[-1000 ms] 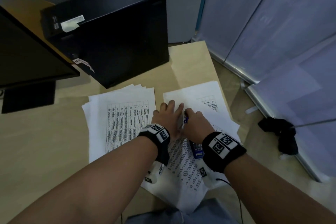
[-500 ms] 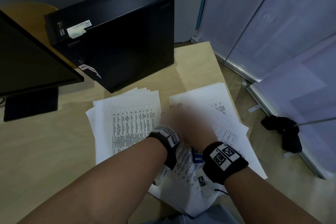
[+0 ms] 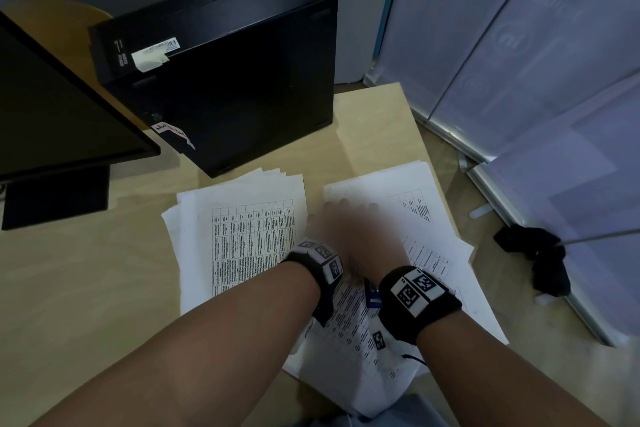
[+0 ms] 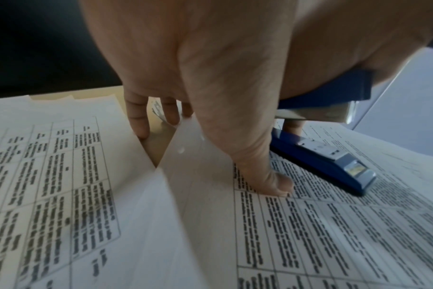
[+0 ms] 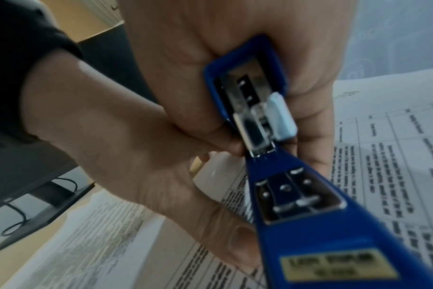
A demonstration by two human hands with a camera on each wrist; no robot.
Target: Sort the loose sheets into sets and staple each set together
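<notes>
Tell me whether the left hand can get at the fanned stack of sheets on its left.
Probably yes. The left hand rests its fingers right at the edge of the fanned stack, with nothing between them; the stapler is in the right hand.

Bare forearms; black wristband (image 3: 320, 274) on left, black wristband (image 3: 417, 302) on right, both with white square-code tags.

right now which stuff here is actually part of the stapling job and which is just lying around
Part of the job:
blue stapler, gripped by the right hand
printed sheets, under the left hand

Lying about:
black computer case
monitor
black object on the floor
</notes>
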